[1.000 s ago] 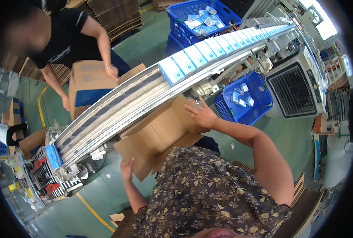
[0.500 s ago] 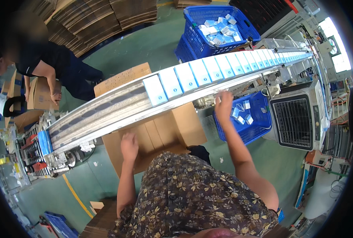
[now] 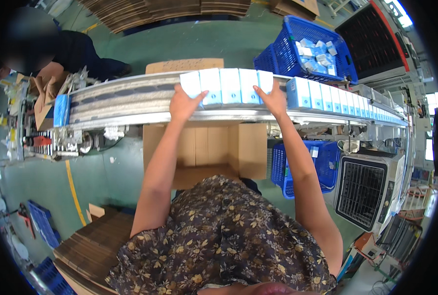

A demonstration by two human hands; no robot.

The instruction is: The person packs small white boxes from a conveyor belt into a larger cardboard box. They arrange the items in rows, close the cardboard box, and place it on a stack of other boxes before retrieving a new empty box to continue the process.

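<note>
On the conveyor in front of me, several white-and-light-blue boxes stand side by side as a short row. My left hand presses on the row's left end, thumb across the near face. At its right end my right hand does the same, so the row is squeezed between both hands. A gap separates it from a longer line of the same boxes to the right. Below the conveyor's near edge, close to my body, an open cardboard carton shows its bare inner walls.
Blue baskets with loose small boxes stand beyond the conveyor; another blue basket sits below right, near an air cooler. A co-worker bends at far left. Flattened cardboard lies lower left.
Both hands have reached forward and closed on the ends of a group of boxes. That group now stands apart from the line. The head view has turned, levelling the conveyor.
</note>
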